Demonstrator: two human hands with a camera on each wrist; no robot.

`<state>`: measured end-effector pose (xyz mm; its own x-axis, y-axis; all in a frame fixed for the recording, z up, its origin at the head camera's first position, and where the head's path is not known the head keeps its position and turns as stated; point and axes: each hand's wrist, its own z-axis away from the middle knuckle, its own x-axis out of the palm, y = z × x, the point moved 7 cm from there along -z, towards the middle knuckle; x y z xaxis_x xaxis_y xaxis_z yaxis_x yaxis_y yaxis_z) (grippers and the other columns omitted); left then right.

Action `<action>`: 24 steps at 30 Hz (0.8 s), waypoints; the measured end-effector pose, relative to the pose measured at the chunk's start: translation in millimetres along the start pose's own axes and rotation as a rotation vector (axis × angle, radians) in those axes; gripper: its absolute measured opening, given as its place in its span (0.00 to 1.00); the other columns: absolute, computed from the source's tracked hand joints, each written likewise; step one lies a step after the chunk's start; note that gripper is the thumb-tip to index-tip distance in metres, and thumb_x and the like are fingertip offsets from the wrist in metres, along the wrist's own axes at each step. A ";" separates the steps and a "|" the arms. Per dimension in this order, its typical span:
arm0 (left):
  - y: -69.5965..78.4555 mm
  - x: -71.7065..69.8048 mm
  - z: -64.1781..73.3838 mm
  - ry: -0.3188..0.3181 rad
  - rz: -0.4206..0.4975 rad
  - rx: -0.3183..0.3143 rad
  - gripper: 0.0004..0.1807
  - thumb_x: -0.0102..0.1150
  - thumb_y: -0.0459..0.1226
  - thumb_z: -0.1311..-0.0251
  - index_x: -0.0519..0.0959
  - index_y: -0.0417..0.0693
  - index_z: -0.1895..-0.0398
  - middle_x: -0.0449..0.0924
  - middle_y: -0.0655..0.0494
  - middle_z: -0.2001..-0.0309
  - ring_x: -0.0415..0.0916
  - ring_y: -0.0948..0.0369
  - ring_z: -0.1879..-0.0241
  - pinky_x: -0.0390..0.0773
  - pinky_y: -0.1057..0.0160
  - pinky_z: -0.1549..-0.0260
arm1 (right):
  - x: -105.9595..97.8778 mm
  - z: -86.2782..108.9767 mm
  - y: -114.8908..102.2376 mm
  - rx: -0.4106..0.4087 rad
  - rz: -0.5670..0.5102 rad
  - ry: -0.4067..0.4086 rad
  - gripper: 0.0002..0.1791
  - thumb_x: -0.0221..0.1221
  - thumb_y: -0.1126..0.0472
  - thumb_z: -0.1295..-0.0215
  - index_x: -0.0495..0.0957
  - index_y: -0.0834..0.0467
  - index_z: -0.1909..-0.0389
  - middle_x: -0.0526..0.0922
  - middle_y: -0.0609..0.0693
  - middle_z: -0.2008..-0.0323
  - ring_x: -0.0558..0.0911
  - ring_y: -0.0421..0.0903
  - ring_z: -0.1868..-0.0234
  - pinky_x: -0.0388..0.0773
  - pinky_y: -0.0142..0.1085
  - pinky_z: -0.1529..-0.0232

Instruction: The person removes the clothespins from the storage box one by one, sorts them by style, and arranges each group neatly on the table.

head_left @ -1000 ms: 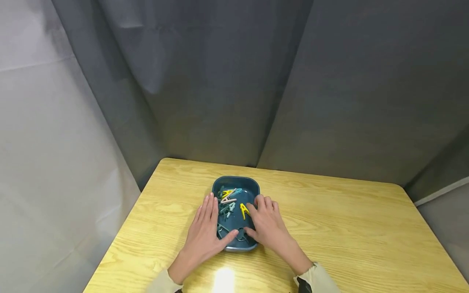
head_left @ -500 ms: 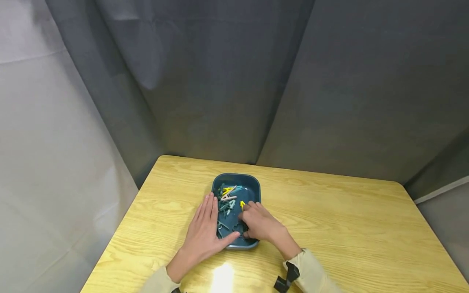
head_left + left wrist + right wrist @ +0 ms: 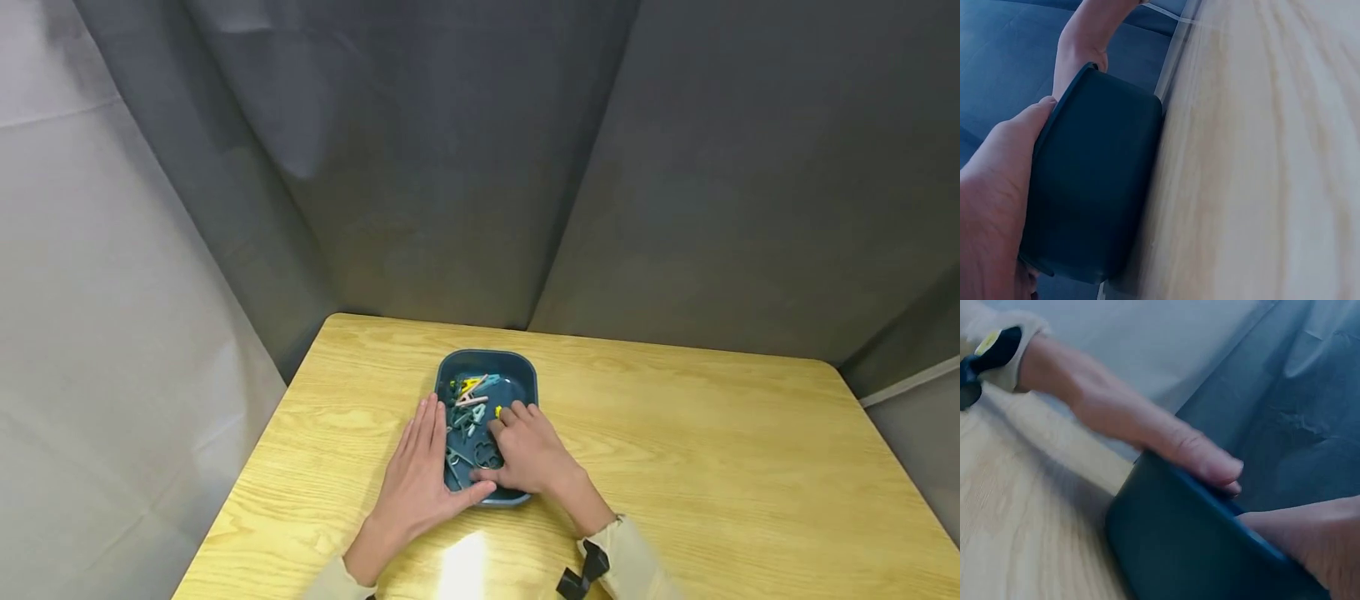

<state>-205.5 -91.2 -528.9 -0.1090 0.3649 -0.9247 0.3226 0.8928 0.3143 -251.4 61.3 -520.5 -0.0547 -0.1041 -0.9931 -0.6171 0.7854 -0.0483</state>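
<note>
A dark blue rectangular bin holds small plastic clothespins. My left hand lies along the bin's left rim with straight fingers, its thumb across the near rim; in the left wrist view this hand rests on the bin's rim. My right hand reaches in over the right side, fingers bent down, thumb stretched left and spread from them. A yellow clothespin shows just beyond its fingers, mostly hidden. Between thumb and fingers lies a dark flower-shaped ring piece. The right fingertips are partly hidden.
Pink, light blue, yellow and dark green clothespins lie in the bin's left and far part. A dark green clip is nearer the left thumb. The wooden table extends right; a grey curtain hangs behind it.
My right hand has moved left and down into the bin over the yellow clothespin, and its thumb has since spread left past the ring piece. The left hand has stayed on the rim.
</note>
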 end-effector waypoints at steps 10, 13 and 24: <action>2.0 -4.3 1.2 0.044 0.016 0.018 0.73 0.46 0.83 0.48 0.39 0.41 0.15 0.32 0.46 0.15 0.39 0.48 0.16 0.53 0.47 0.21 | -9.7 4.0 2.3 -0.090 -0.129 -0.024 0.31 0.78 0.40 0.52 0.88 0.54 0.50 0.82 0.48 0.56 0.70 0.46 0.56 0.63 0.39 0.58; 2.1 -4.8 1.8 0.060 0.010 0.029 0.73 0.47 0.83 0.48 0.41 0.40 0.15 0.34 0.45 0.15 0.41 0.47 0.16 0.54 0.46 0.21 | -8.0 3.1 1.3 -0.079 -0.096 -0.008 0.32 0.78 0.38 0.52 0.88 0.54 0.52 0.82 0.48 0.57 0.71 0.46 0.56 0.64 0.39 0.58; -1.5 -2.4 2.1 0.027 0.019 0.017 0.73 0.46 0.83 0.48 0.39 0.41 0.15 0.31 0.47 0.15 0.37 0.49 0.16 0.52 0.47 0.21 | -1.3 1.3 -1.5 -0.032 -0.025 0.008 0.33 0.75 0.31 0.51 0.87 0.53 0.56 0.82 0.47 0.58 0.71 0.46 0.57 0.65 0.39 0.59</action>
<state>-203.8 -94.0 -527.6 -0.1282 0.3890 -0.9123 0.3409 0.8811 0.3278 -249.4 61.0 -519.2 -0.0452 -0.1289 -0.9906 -0.6435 0.7622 -0.0698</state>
